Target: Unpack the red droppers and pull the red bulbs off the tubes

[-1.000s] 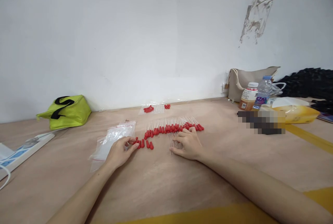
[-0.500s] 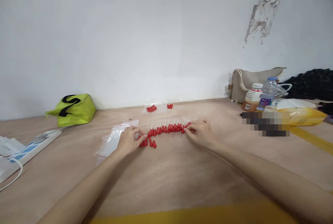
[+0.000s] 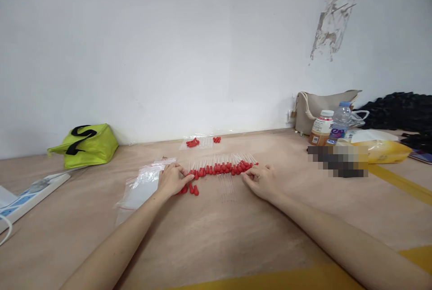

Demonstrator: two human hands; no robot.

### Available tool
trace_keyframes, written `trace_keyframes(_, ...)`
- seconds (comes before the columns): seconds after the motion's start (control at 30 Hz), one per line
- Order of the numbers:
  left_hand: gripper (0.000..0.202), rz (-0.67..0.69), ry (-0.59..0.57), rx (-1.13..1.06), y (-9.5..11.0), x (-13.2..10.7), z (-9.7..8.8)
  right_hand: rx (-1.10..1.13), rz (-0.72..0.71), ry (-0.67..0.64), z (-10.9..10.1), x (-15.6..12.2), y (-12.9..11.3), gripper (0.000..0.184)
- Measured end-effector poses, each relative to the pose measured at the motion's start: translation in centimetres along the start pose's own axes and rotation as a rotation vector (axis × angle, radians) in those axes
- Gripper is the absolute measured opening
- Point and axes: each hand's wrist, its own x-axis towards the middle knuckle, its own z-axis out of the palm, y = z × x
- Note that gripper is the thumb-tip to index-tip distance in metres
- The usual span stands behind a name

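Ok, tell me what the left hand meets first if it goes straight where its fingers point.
The left end of the row of red-bulbed droppers: the fingers of the left hand point right along it and seem almost on the first bulbs, though depth is unclear.

Bright, even, diffuse light fills the frame, with only soft faint shadows under the forearms, slight wide-angle bending towards the edges, mild softness overall, and a pixelated block at middle right.
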Motion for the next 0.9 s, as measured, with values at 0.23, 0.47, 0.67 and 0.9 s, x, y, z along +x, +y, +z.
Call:
trace_keyframes(0.23, 0.028, 0.068, 0.256, -0.13, 0.2, -2.3, -1.1, 0.064, -0.056, 0.044, -0.2, -0.1, -0.4, 0.022)
trace_keyframes(0.47, 0.015, 0.446, 0.25, -0.185, 3.6, -5.7, -0.3, -0.06, -0.356, -0.041, -1.1, -0.4, -1.7, 0.053)
trace_keyframes(0.67, 0.015, 0.525, 0.23, -0.192, 4.5, -6.4, 1.3, -0.033, -0.473, -0.149, -0.6, -1.0, -2.4, 0.033)
trace_keyframes(0.9, 0.018, 0.551, 0.217, -0.174, 4.7, -6.5, 1.3, -0.003, -0.469, -0.161, 0.0, -1.2, -2.9, 0.019)
